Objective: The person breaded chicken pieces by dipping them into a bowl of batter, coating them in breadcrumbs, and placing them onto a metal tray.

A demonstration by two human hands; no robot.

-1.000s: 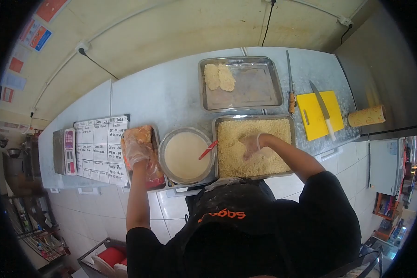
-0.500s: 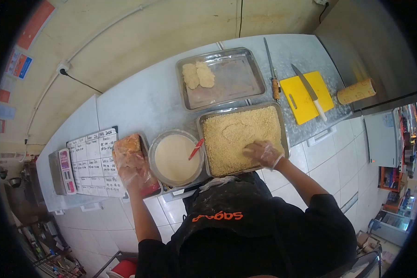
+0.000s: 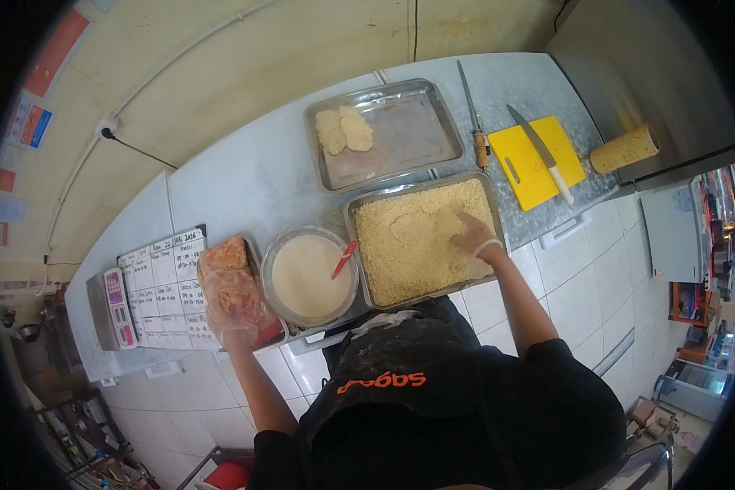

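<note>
My left hand (image 3: pixel 230 320), in a clear plastic glove, is in the tray of raw meat (image 3: pixel 224 253), its fingers curled on a pinkish piece. The glove partly hides that piece. My right hand (image 3: pixel 475 238), also gloved, is over the right side of a metal tray of pale breadcrumbs (image 3: pixel 384 273). Its fingers are stretched out toward the left, with loose crumbs in front of them. A crumb-covered cutlet (image 3: pixel 406 230) lies flat in the crumbs, left of that hand. Between my hands stands a round tub of cream-coloured batter (image 3: pixel 309 282) with a red-handled utensil (image 3: pixel 345 260) at its rim.
Behind, a metal tray (image 3: pixel 420 139) holds two crumbed cutlets (image 3: pixel 345 131). To the right lie a sharpening steel (image 3: pixel 479 147) and a knife (image 3: pixel 541 151) on a yellow cutting board (image 3: pixel 527 184). A whiteboard (image 3: pixel 163 278) and a scale (image 3: pixel 116 302) are at the left.
My right hand has lifted and shifted up in the view, and the cutlet's outline shows more clearly in the crumbs. My left hand has drawn slightly toward me on the meat.
</note>
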